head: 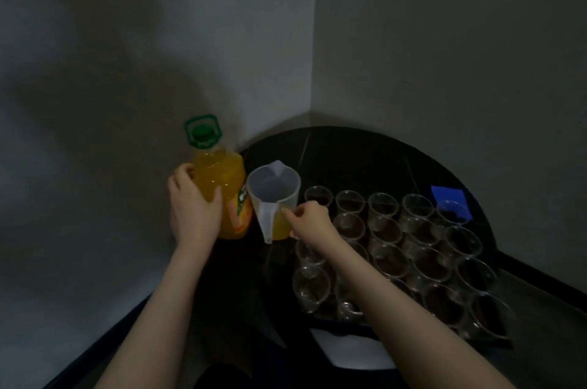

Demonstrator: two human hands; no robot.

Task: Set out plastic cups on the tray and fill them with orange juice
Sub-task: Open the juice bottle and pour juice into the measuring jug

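Left hand [193, 209]: wrapped round the side of the juice bottle [222, 185], fingers curled on its far-left flank, thumb pressed against the near face.
Right hand [309, 218]: fingers curled, pinching at the rim of the measuring jug [273, 195] just right of its handle; how firm the grip is cannot be told in the dim light.
Juice bottle: upright in the left hand's grip, filled with orange juice, green cap [201, 133] screwed on under a green carry loop, label facing toward the right hand.
Measuring jug: translucent plastic, standing between the 2 hands and touching or almost touching the bottle; spout points away from the person, handle points toward the person; a shallow layer of orange juice sits in its bottom.
Plastic cups [389, 231]: clear, upright, packed rim to rim in rows directly right of the right hand and running under its forearm; about 20 show, all looking unfilled, though the darkness makes this hard to confirm.
Tray [336, 320]: dark, beneath the cups, its near edge showing under the right forearm.
Table [365, 160]: dark, rounded, set into a wall corner beyond both hands.
Blue card [448, 193]: flat on the table, far right of the right hand, behind the farthest cup.
White sheet [346, 350]: below the right forearm, near the tray's front edge.
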